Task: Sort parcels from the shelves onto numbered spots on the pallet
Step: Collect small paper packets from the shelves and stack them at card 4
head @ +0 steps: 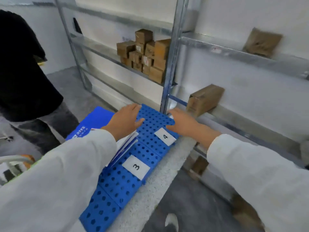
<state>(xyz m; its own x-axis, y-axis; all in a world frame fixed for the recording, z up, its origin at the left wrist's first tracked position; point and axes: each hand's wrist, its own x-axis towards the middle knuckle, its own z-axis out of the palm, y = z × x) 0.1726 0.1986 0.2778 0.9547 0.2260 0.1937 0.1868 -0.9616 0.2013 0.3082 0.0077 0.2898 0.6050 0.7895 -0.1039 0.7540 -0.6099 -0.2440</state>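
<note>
Brown cardboard parcel (204,99) sits end-on at grey metal shelf's (234,122) front edge, just beyond my right hand (184,123); left hand (125,121) farther off; both empty, fingers relaxed.

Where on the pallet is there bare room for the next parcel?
Bare: the pallet tile beyond label 4, between the left hand and right hand; the tile around label 3; the nearest tile, this side of it. Crowded: the pallet's left edge, where flat blue-and-white parcels lie under the left wrist.
</note>
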